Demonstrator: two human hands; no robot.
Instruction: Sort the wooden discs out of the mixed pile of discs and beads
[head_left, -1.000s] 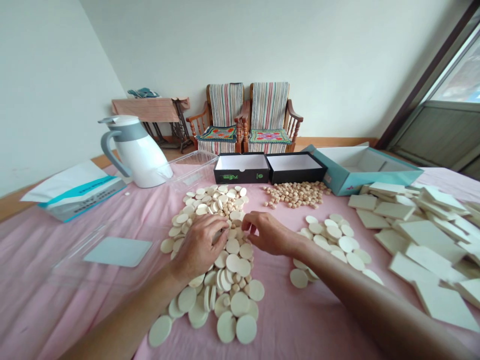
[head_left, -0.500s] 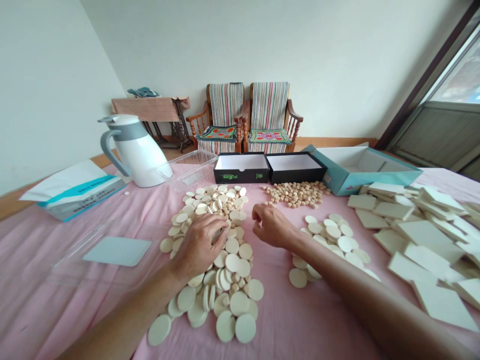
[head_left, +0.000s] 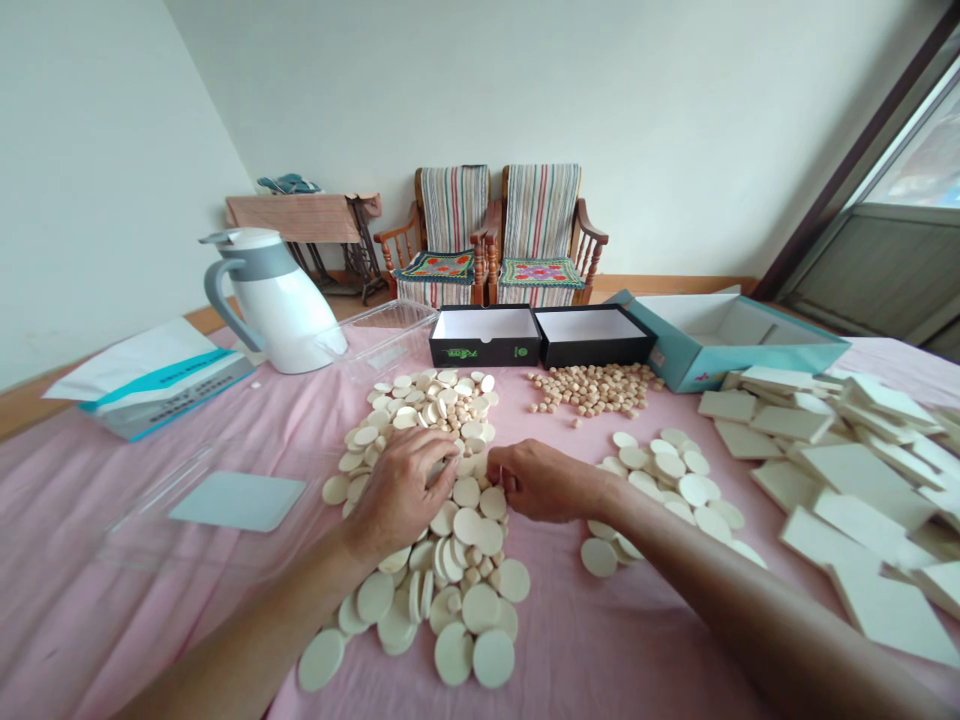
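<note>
Pale round discs (head_left: pixel 466 525) lie in a long heap in the middle of the pink cloth, with small wooden pieces (head_left: pixel 480 568) among them. My left hand (head_left: pixel 409 490) rests over the heap with its fingers curled; what they hold, if anything, is hidden. My right hand (head_left: pixel 544 480) is at the heap's right edge, close to my left fingertips. Its fingers are pressed together, and I cannot make out anything in them. Behind it lies a pile of small wooden pieces (head_left: pixel 592 388). More discs (head_left: pixel 671 465) lie to the right, partly under my right forearm.
Square pale boards (head_left: pixel 862 470) are piled at the right. Two black boxes (head_left: pixel 484 352) and a blue box (head_left: pixel 750 360) stand behind. A white jug (head_left: pixel 289 310), a packet (head_left: pixel 161 385), a clear tray (head_left: pixel 386 340) and a clear lid (head_left: pixel 236 500) are at the left.
My right hand has moved left and nearer to me, from beside the small wooden pieces to the disc heap. One small wooden piece now lies in front of its pile. My left hand has barely moved.
</note>
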